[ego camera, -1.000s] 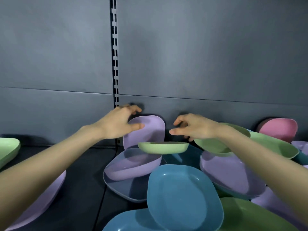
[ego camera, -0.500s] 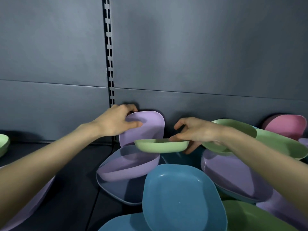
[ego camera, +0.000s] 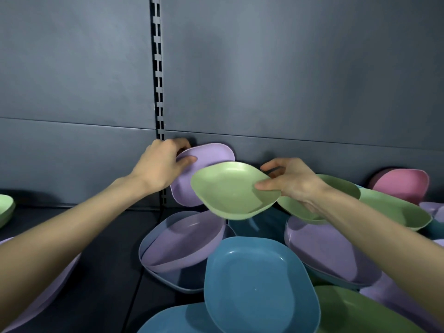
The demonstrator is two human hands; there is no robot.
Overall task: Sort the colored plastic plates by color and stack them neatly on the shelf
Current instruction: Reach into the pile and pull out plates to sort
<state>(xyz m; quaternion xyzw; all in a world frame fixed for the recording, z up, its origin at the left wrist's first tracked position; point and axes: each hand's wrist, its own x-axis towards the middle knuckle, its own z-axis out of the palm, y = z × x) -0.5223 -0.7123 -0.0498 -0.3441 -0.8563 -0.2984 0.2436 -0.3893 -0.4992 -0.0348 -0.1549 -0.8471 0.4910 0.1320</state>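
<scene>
The right grip (ego camera: pixel 290 182) pinches the green plate (ego camera: pixel 228 191), tilted above the pile (ego camera: pixel 259 280) at the back edge of the shelf (ego camera: pixel 108 236); the left grip (ego camera: pixel 158 164) holds the upright purple plate (ego camera: pixel 211 155) by the wall (ego camera: pixel 288 92)

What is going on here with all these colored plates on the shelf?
A person is sorting mixed plastic plates on a dark shelf. The right hand pinches the edge of a green plate, holding it tilted above the others. The left hand grips the top corner of a purple plate that leans against the back wall. A blue plate, a pink plate and more lie jumbled around them, not yet sorted.
</scene>
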